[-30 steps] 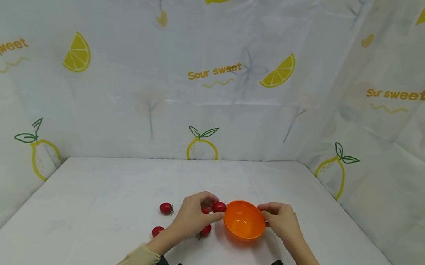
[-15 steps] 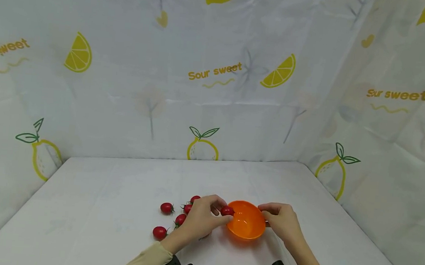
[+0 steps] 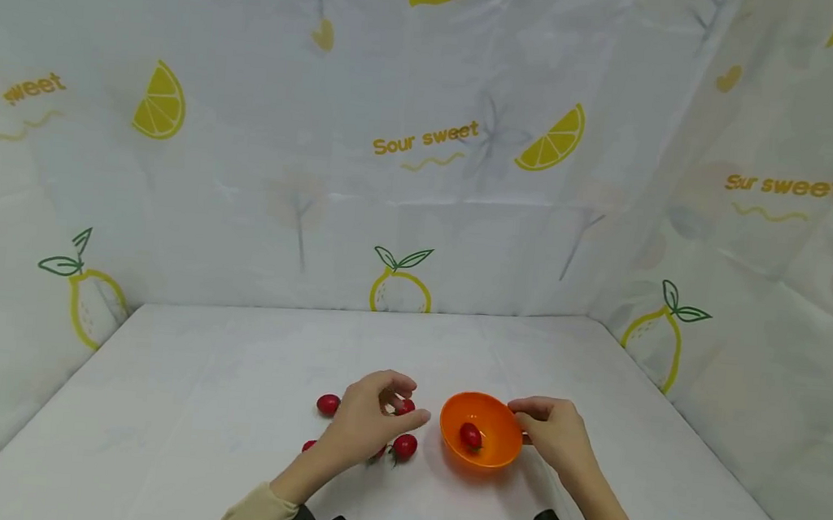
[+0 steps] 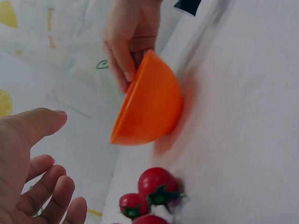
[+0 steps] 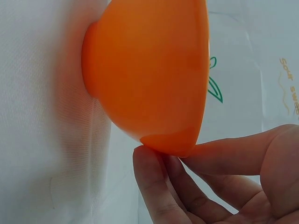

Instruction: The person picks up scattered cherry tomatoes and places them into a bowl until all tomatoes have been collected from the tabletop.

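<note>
My right hand (image 3: pixel 556 441) pinches the rim of an orange bowl (image 3: pixel 498 417) at its right side. In the right wrist view, thumb and fingers (image 5: pixel 156 186) meet at the rim of the bowl (image 5: pixel 149 65). One red cherry tomato (image 3: pixel 471 436) lies inside the bowl. Left of the bowl, my left hand (image 3: pixel 363 415) is held over the loose tomatoes, fingers spread and holding nothing. The left wrist view shows its thumb (image 4: pixel 44 123) apart from the fingers. A tomato (image 3: pixel 405 447) with a green stem lies between that hand and the bowl.
Several other cherry tomatoes lie on the white cloth (image 3: pixel 214 407), such as one at the far left (image 3: pixel 327 405) and one behind the left fingers (image 3: pixel 405 407); my left hand and forearm partly cover the group. A lemon-printed white curtain (image 3: pixel 263 158) stands behind the table.
My left hand carried a cherry tomato to the bowl, let it drop inside, and moved back left over the others. My right hand has stayed at the bowl's rim.
</note>
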A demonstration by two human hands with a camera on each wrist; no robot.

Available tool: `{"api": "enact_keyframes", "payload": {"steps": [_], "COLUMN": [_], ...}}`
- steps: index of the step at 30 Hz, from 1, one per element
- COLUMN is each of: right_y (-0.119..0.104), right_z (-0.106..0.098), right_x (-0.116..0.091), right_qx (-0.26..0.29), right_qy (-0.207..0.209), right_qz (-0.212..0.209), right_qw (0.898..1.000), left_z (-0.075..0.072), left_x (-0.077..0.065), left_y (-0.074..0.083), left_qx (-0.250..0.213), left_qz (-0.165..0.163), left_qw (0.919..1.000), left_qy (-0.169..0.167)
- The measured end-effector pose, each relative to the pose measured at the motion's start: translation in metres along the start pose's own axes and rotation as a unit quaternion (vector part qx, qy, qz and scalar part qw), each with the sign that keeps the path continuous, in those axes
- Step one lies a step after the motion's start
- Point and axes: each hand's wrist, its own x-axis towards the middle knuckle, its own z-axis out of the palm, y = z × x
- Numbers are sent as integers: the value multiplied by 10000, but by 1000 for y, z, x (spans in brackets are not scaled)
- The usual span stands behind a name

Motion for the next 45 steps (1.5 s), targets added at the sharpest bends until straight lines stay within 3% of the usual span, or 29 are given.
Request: {"api": "enact_keyframes", "payload": {"steps": [8,14,22,31,45], "right_y": [-1,0,-2,1,0], "right_z": [1,0,-1,-2,-1], "right_x": [1,0,2,1,-2], "right_qx": [-30,-20,35,57,1], "right_qy": [-37,-55,-91,-145,-82], "right_qz": [8,-20,-32,-85,11], "right_qw": [10000,10000,9999,9998,10000], "left_z": [-55,-77,-83,-89,-86], "left_x": [-28,-49,-65,-73,-73], "left_y": [-7,-17,-35,-56,-56], "left_qx": [361,447,364,155,113], "left_qz": [-365,-902,-1334,-1383,-1580], "left_qw": [9964,9918,9883,9898,9864], "left_qy": [680,791,648,296,440]}}
